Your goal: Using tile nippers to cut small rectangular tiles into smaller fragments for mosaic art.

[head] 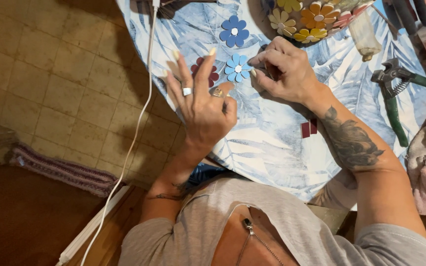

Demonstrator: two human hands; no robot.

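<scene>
Left hand [204, 106] open, fingers spread beside light-blue petal-shaped mosaic flower [237, 68]; right hand [284, 69] closed, pinching something small, unidentifiable, touching flower's edge.

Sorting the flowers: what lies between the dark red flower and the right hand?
In the head view, a light blue flower lies between the dark red flower and the right hand.

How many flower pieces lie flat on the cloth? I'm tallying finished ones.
3: dark blue flower near the top, light blue flower between the hands, dark red flower partly hidden behind the left hand.
</scene>
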